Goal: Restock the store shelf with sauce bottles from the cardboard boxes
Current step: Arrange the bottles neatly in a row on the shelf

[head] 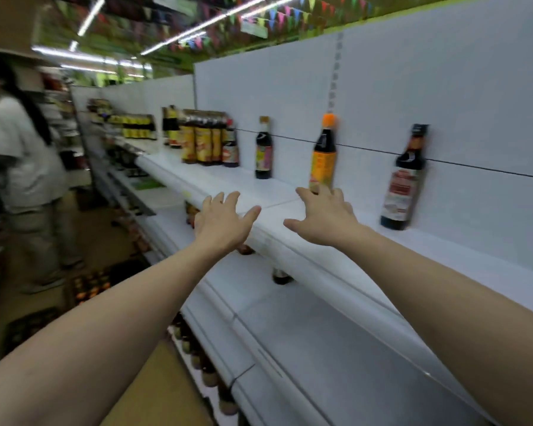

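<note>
Person in white shirt far left, blurred. Boxes of bottles on the floor, blurred. Yellow-label bottle cluster stands on the top shelf. Left hand is over the shelf's front edge, fingers spread, holding nothing. Pink-label dark bottle upright near the back panel. Right hand fingers splayed, empty, just in front of the orange-cap bottle. Red-label sauce bottle stands apart, further right.

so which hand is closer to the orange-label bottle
Right. The right hand is just in front of the orange-label bottle; the left hand is further left, over the shelf edge.
</note>
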A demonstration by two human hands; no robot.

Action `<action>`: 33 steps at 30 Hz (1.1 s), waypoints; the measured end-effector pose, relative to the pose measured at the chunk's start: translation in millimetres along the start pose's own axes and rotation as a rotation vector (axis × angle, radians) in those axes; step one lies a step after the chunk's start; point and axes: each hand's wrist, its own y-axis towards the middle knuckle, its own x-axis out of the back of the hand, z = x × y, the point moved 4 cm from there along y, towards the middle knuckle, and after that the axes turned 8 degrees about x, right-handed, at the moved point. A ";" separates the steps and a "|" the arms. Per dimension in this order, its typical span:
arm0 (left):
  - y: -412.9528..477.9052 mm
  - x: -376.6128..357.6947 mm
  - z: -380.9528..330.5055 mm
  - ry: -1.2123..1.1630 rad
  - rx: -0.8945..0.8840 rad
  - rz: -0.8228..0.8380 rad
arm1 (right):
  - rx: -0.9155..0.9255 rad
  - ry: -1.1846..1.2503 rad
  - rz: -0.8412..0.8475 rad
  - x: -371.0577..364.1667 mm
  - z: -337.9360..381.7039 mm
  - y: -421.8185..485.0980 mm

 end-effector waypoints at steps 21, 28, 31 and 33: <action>107.5 60.1 465.5 0.258 0.618 -0.021 | 0.550 0.121 0.369 -303.3 375.1 256.2; 153.9 42.2 595.1 0.288 0.806 0.012 | 0.599 0.169 0.552 -426.1 463.8 346.4; 184.3 36.9 641.7 0.303 0.878 0.045 | 0.641 0.181 0.635 -469.2 504.1 388.6; 203.7 33.2 673.3 0.315 0.921 0.082 | 0.680 0.183 0.677 -495.5 531.2 412.9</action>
